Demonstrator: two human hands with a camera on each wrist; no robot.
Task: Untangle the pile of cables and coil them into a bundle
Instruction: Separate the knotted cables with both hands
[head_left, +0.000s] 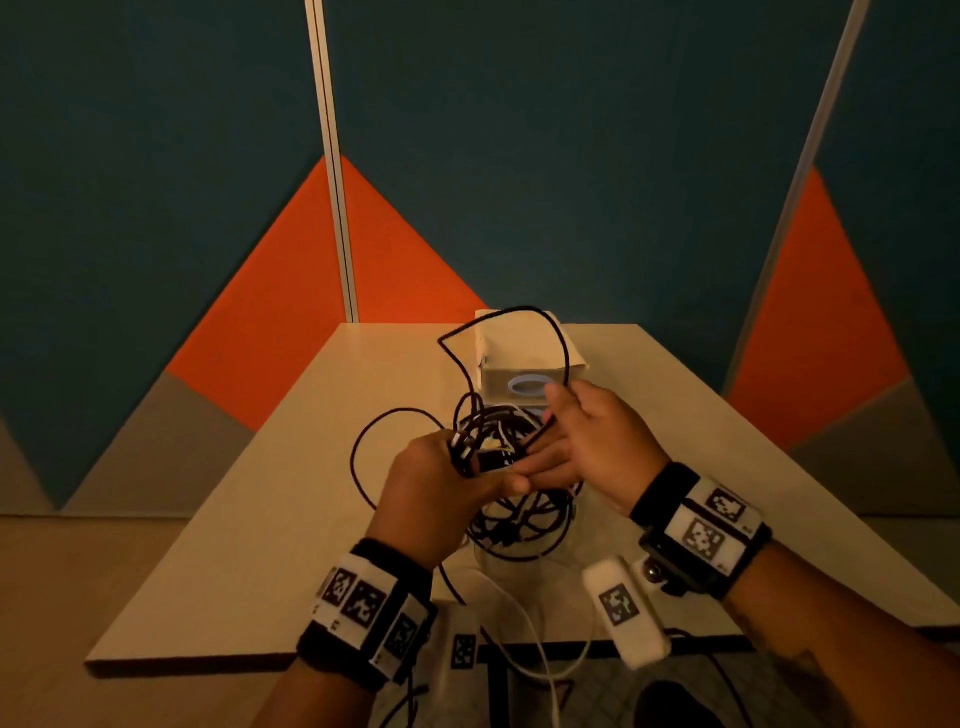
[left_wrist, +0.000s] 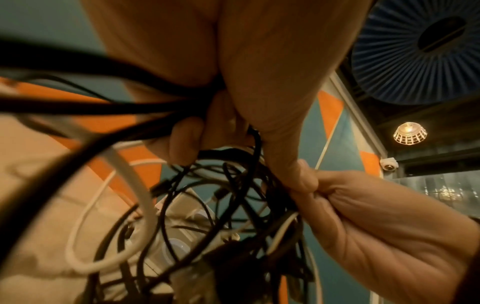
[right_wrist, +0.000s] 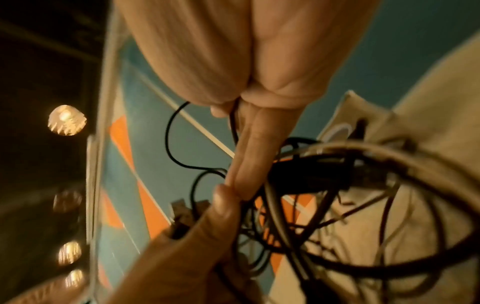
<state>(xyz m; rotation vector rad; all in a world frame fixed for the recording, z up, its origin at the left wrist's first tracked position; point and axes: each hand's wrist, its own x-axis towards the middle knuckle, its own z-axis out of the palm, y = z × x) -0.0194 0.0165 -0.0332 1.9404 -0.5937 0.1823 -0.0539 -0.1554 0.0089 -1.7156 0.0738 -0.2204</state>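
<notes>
Cables (head_left: 498, 467) above pale table (head_left: 291, 519), teal-orange wall (head_left: 519, 182).

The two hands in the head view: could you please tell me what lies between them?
In the head view, the tangled pile of cables fills the gap between the left hand and the right hand; both hands hold strands of it.
</notes>
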